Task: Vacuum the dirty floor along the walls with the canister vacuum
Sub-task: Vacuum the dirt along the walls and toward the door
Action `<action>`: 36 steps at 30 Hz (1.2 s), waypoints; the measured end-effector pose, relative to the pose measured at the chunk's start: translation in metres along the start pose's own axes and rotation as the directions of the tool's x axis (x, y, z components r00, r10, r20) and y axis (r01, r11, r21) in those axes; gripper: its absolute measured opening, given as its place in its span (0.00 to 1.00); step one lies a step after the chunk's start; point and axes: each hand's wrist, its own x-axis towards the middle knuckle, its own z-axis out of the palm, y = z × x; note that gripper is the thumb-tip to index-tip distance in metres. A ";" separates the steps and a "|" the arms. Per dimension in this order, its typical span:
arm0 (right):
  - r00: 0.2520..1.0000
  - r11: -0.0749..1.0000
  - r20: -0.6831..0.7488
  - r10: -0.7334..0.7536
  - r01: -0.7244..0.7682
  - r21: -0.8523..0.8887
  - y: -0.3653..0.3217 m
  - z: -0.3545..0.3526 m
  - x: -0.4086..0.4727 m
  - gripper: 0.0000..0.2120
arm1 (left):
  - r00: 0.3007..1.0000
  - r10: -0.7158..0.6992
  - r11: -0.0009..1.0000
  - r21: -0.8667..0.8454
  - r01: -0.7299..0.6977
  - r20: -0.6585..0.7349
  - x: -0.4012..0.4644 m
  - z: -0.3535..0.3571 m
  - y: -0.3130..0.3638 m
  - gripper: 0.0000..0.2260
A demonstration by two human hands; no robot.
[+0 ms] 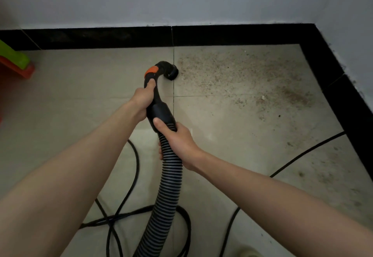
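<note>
My left hand [143, 99] grips the black curved vacuum handle [155, 87], just below its orange button [151, 70]. My right hand [177, 141] grips the ribbed grey-black hose [167, 192] where it joins the handle's cuff. The round brush nozzle [172, 73] touches the beige tile floor at the left edge of a patch of brown dirt [242, 75]. That dirt spreads right toward the corner where the black baseboard [222, 34] turns. The canister itself is out of view.
A black power cord [125, 214] loops over the floor below my arms and runs off to the right baseboard [343, 103]. A green and orange plastic object [14, 60] sits at the left edge by the wall. A pale shoe tip [248, 252] shows at the bottom.
</note>
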 end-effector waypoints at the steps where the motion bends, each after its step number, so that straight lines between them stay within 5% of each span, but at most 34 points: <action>1: 0.999 0.999 -0.043 -0.029 0.028 -0.022 -0.002 0.001 -0.002 0.20 | 1.000 -0.013 0.999 -0.043 0.014 0.021 -0.003 0.000 0.002 0.23; 8: 0.995 0.988 -0.022 -0.095 0.092 -0.127 -0.036 -0.032 -0.002 0.18 | 0.986 -0.044 0.986 -0.153 0.068 0.158 -0.018 0.012 0.010 0.23; 16: 0.994 0.995 0.080 -0.070 0.075 -0.065 -0.050 -0.073 0.017 0.21 | 0.999 0.031 0.999 -0.022 -0.030 0.013 -0.022 0.056 0.029 0.21; 22: 0.999 0.997 0.037 -0.019 0.021 -0.071 -0.041 -0.086 0.029 0.28 | 0.995 -0.043 0.997 0.062 0.049 -0.092 -0.024 0.085 0.039 0.10; 31: 0.998 0.984 0.042 -0.039 0.045 -0.174 -0.029 -0.108 0.034 0.21 | 0.985 -0.105 0.965 0.226 0.136 -0.140 -0.007 0.097 0.035 0.24; 36: 0.998 0.959 0.023 -0.066 0.070 -0.275 -0.028 -0.111 0.043 0.20 | 0.984 -0.076 0.965 0.236 0.113 -0.160 0.012 0.095 0.031 0.21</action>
